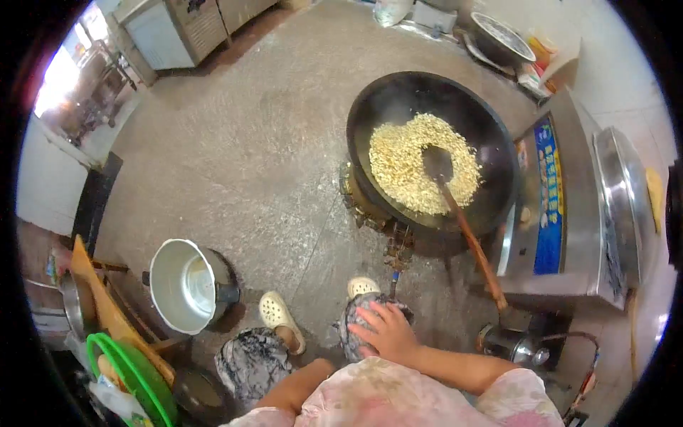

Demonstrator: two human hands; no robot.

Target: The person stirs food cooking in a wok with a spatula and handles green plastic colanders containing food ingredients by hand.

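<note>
My right hand [388, 331] rests on my right knee with its fingers spread, holding nothing. My left arm [306, 384] is bent close to my lap, and the fingers of that hand are hidden. Ahead and to the right is a large black wok [363, 107] holding a heap of pale yellow, grain-like pieces [405, 164]. A wok spatula [437, 165] lies with its dark blade in the heap. Its long wooden handle [478, 252] leans over the near rim, apart from both hands.
Left of my feet stands an open metal pot [166, 285]. A green basket [146, 381] and a wooden board [114, 306] are at the lower left. A steel cabinet [580, 213] stands right of the wok. Near my right side is a metal canister [509, 343] with a hose.
</note>
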